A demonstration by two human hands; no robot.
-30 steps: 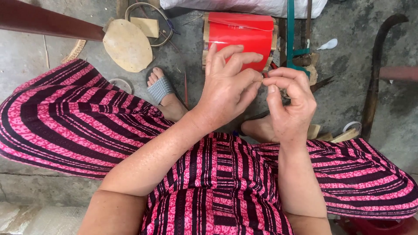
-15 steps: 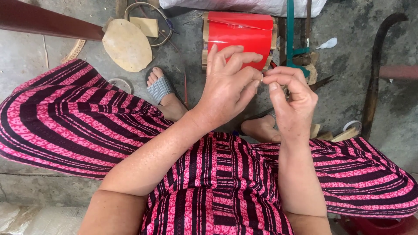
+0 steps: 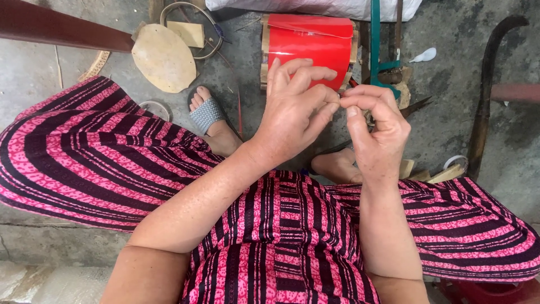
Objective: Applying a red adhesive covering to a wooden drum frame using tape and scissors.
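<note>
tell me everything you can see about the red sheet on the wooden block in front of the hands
The red sheet is glossy and smooth, plastic or coated card by its look, with pale glare streaks across it. It lies draped over a wooden block, whose pale edges show at both sides, on the grey concrete floor. Its top edge runs slightly tilted; the lower edge is partly hidden behind the left hand. A teal metal tool stands just beside its right edge. No hand touches it.

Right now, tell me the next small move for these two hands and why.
Probably bring the pinch lower, over the lap. The left hand and right hand meet fingertip to fingertip above the red plastic sheet, and whatever they pinch is too small to make out.
</note>
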